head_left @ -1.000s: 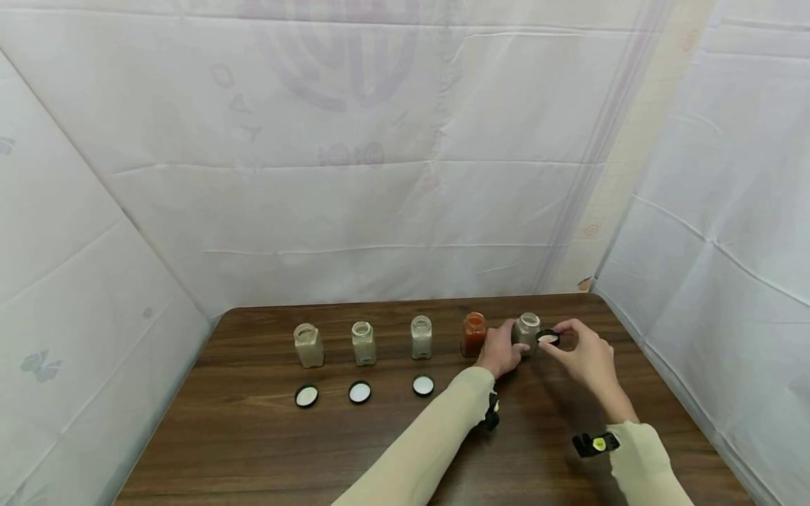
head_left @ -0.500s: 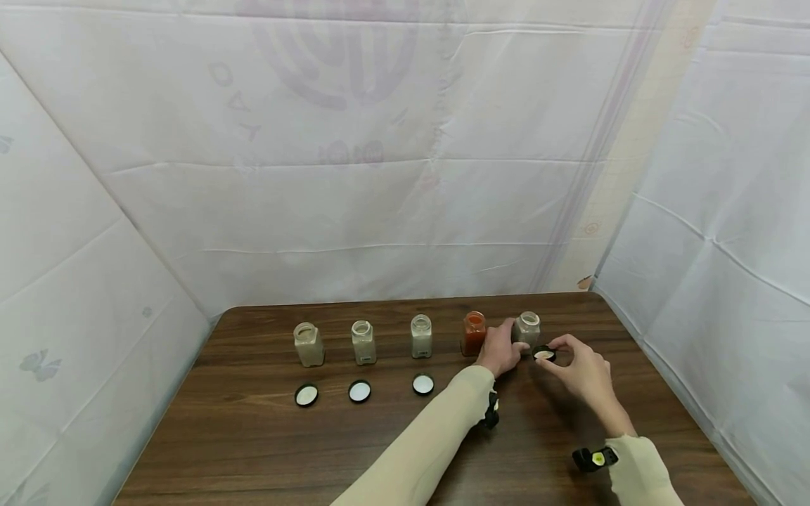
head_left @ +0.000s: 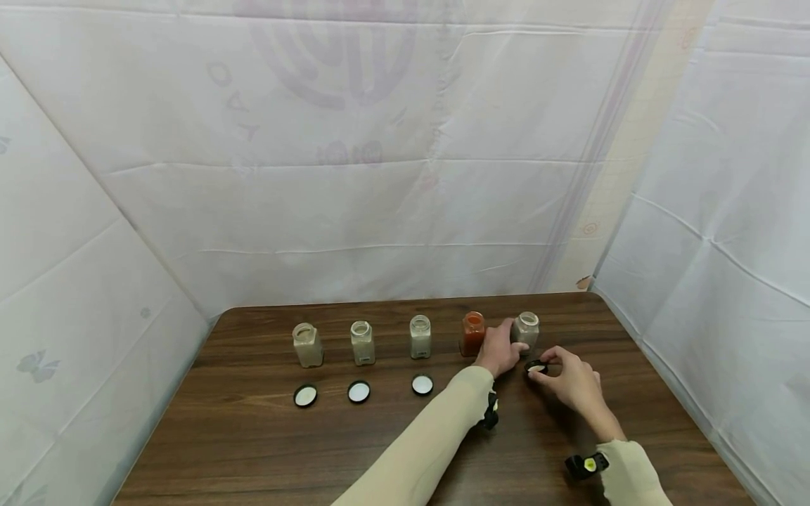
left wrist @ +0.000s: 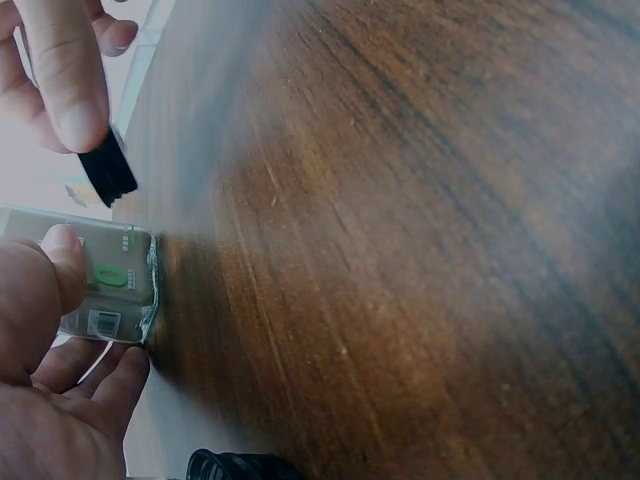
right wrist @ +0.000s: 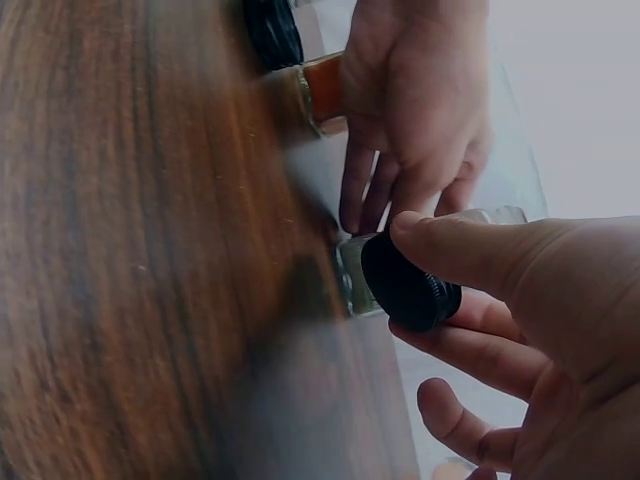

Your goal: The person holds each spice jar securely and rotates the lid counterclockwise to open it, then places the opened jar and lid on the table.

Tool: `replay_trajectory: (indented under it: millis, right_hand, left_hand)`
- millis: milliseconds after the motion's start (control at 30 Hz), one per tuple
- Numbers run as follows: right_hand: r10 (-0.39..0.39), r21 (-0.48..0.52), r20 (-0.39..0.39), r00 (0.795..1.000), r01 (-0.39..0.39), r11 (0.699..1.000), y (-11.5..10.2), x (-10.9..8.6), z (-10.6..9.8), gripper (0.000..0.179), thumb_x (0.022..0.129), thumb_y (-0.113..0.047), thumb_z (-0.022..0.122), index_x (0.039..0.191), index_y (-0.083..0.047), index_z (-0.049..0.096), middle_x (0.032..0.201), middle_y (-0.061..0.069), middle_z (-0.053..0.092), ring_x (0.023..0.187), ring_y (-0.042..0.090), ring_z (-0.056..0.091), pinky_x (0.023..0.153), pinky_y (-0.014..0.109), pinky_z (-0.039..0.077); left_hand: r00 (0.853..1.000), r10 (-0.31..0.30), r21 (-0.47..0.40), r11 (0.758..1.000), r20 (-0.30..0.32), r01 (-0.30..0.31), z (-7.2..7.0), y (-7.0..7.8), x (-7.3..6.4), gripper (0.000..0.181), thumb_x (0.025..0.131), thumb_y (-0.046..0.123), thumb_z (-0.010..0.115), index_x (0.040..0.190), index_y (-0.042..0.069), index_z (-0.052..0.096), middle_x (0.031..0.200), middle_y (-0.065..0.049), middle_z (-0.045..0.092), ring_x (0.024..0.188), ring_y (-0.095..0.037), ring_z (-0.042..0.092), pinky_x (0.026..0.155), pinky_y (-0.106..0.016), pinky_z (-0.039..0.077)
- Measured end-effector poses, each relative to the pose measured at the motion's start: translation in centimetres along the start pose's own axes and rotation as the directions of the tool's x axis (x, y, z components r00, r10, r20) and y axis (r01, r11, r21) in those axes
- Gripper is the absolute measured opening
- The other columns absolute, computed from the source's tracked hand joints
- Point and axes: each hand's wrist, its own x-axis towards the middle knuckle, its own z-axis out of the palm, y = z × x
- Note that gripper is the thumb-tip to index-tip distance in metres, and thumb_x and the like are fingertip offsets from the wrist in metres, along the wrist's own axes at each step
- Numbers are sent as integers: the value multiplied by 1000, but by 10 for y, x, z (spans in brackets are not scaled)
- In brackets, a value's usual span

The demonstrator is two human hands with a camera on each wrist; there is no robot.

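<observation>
My left hand (head_left: 498,350) grips the rightmost glass jar (head_left: 526,334), open-topped and filled with a greyish powder. In the left wrist view the thumb lies along that jar's labelled side (left wrist: 112,278), with fingers beneath. My right hand (head_left: 576,385) pinches a black round lid (head_left: 536,367) between thumb and fingers, its pale lining facing up, low over the table in front of the jar. The right wrist view shows the lid's black outer face (right wrist: 405,285). Just left of my left hand stands an open jar of orange-red powder (head_left: 472,335).
Three more open jars of pale powder, a left one (head_left: 308,346), a middle one (head_left: 363,344) and a right one (head_left: 420,337), stand in the row. Lids lie lining-up before them, such as one lid (head_left: 306,396). Another black lid (right wrist: 272,35) shows near the orange-red jar. White sheeting (head_left: 354,211) encloses the wooden table (head_left: 253,450).
My right hand has brought the lid from beside the jar's mouth down and toward me, slightly left, close to the tabletop. The left hand has stayed on the jar.
</observation>
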Motion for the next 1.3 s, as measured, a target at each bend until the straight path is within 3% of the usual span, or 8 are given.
replay_trajectory:
  millis: [333, 767, 1133, 1300]
  right_hand:
    - [26, 6, 39, 999, -27, 1000, -2, 2, 11, 39, 88, -40, 81, 111, -11, 69, 119, 15, 72, 102, 43, 65, 74, 48, 37]
    - [31, -51, 128, 991, -24, 998, -3, 7, 12, 51, 89, -35, 81, 127, -3, 70, 128, 25, 67, 112, 51, 61, 78, 56, 41]
    - [59, -54, 157, 986, -51, 997, -6, 10, 13, 49, 83, -32, 87, 121, -5, 70, 123, 23, 68, 109, 46, 62, 77, 53, 40]
    - [69, -55, 155, 986, -61, 997, -5, 10, 14, 51, 80, -32, 90, 119, -6, 69, 111, 15, 70, 101, 39, 64, 76, 51, 39]
  left_hand:
    - [1000, -5, 4, 1000, -2, 5, 1, -2, 2, 46, 95, 30, 76, 137, 19, 60, 120, -2, 72, 110, -15, 67, 98, -31, 53]
    - [1000, -18, -8, 1000, -6, 18, 1, -2, 1, 46, 94, 29, 77, 137, 20, 61, 120, -2, 72, 110, -14, 67, 98, -31, 53]
    - [1000, -10, -8, 1000, -1, 10, -1, 1, -1, 47, 94, 29, 77, 137, 18, 61, 122, -3, 72, 111, -15, 67, 99, -31, 53]
    - [1000, -16, -9, 1000, 3, 16, 0, 0, -1, 47, 94, 30, 77, 137, 19, 60, 121, -3, 72, 111, -15, 67, 99, -31, 53]
